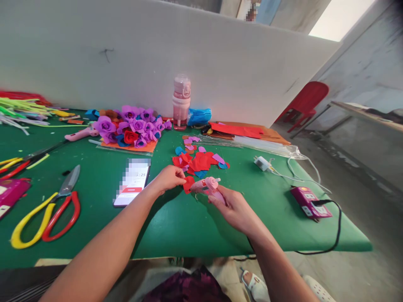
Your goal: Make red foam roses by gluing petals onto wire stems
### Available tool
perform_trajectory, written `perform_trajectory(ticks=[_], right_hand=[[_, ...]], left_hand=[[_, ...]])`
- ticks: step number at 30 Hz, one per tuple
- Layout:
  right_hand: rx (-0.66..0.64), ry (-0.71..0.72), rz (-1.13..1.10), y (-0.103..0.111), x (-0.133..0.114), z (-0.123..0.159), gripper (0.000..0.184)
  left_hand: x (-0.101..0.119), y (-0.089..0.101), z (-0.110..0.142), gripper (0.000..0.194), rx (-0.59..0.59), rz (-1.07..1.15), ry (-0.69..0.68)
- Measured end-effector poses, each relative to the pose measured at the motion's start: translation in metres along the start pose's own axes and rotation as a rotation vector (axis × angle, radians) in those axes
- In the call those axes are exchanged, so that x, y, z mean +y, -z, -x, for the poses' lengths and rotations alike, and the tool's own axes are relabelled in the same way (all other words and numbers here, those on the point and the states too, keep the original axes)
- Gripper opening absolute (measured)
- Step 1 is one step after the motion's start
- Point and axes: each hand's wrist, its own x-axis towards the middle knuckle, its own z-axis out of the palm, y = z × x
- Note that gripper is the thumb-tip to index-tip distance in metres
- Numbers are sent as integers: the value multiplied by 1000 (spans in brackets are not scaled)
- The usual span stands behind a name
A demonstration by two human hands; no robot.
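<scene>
Your left hand (170,178) holds a pinch, your right hand (234,206) curls in a grip, and your bare forearms (118,233) angle inward.

Hands (170,178) and forearms (115,239) bare; garment (189,288) at lap dark, mottled purple and black, creased.

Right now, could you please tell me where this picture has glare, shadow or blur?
All in the head view: light washes out the opening at upper right; soft shadows fall on the green table by the left hand and right hand; the red chair looks softer than the nearest scissors; pixel blocks hide part of the phone.
</scene>
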Motion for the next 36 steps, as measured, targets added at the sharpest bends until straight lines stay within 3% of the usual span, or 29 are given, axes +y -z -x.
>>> perform_trajectory(ticks=[19,36], right_hand=[[95,1,-25,12,4,4,31],[35,22,-20,4,-1,3,28]], left_hand=[[1,0,0,10,-2,30,-17],[4,-1,2,8,7,31,2]])
